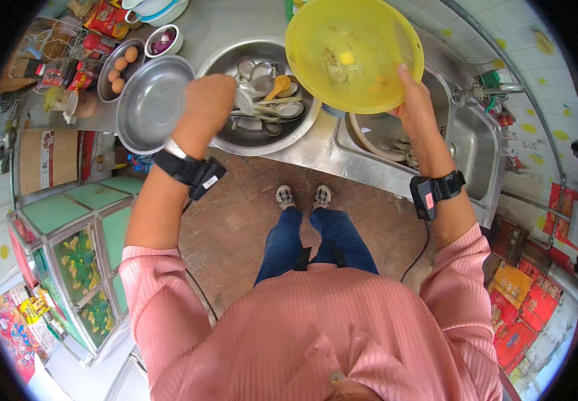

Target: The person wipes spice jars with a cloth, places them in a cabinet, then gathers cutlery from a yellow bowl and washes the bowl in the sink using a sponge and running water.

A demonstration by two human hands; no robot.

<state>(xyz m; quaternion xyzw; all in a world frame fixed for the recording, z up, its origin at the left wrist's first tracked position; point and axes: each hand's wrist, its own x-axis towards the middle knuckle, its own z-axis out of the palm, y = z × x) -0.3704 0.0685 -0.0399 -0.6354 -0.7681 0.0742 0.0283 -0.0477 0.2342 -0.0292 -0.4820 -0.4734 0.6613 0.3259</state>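
My left hand [209,103] is closed over the left side of a wide stainless steel basin [264,145], its fingers on what looks like a pale, round-bowled spoon [244,102]; the handle is hidden. Metal spoons and ladles lie heaped in the basin, with an orange plastic scoop [278,86] among them. My right hand [414,103] grips the lower right rim of a yellow plastic bowl [354,90] with a perforated side, thumb inside. Wet scraps cling to its inner surface. The bowl is held above the counter and partly hides the sink. Beside my left hand is a grey metal bowl [153,105].
The steel sink [476,150] and its tap [509,88] are at right, with a round basin [361,138] under the yellow bowl. Eggs in an oval bowl [106,75], a white bowl of red onion [163,41] and packets stand at left. A glazed cabinet [93,210] stands lower left.
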